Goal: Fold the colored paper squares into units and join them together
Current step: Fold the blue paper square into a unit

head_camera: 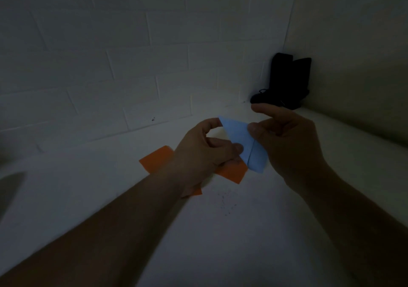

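A light blue folded paper unit (245, 140) is held up between both hands above the white table. My left hand (205, 152) pinches its left side, thumb on the front near the lower fold and forefinger at the top corner. My right hand (287, 140) pinches the right edge with its thumb on the paper, while its forefinger sticks out above. Orange paper (156, 158) lies flat on the table under my left hand; another part of it (231, 171) shows below the blue unit. The scene is dim.
A white table (220, 231) meets a white brick wall (132, 65) behind. Black objects (287, 81) stand in the back right corner. A grey shape (8, 189) shows at the left edge. Small dark specks lie on the table below the hands.
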`<control>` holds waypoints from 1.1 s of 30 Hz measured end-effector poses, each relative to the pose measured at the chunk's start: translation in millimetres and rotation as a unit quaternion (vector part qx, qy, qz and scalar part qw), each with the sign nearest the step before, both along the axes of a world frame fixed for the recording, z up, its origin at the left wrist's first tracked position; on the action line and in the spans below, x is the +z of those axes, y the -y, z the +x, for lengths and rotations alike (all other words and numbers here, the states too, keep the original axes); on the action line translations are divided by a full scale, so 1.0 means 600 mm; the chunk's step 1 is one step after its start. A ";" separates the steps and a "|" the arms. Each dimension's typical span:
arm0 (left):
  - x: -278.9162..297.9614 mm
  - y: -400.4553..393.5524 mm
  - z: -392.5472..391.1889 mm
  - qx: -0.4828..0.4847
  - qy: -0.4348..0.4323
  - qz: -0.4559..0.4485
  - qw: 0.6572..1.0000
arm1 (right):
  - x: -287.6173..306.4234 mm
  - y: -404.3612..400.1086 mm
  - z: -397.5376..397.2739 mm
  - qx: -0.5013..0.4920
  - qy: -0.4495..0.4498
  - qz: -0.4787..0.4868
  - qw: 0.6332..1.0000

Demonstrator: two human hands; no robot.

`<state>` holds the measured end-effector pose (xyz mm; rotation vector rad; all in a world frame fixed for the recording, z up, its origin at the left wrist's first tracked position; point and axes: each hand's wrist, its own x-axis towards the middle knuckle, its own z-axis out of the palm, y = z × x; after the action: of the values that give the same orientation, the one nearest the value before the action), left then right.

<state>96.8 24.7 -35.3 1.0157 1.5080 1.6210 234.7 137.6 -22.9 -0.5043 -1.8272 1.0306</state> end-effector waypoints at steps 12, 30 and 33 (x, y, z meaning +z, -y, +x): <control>-0.008 -0.003 0.005 -0.026 -0.020 0.001 0.999 | 0.003 -0.003 0.002 0.007 -0.015 -0.019 1.000; -0.009 -0.002 0.007 -0.062 -0.047 -0.013 0.997 | 0.005 -0.003 0.004 0.006 -0.022 -0.021 1.000; -0.006 0.001 0.010 -0.080 -0.043 -0.022 0.996 | 0.006 -0.002 0.004 0.002 -0.018 -0.016 1.000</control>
<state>103.0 24.1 -38.7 1.1640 1.4718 1.4431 237.1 139.1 -19.4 -0.4979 -1.7833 1.0656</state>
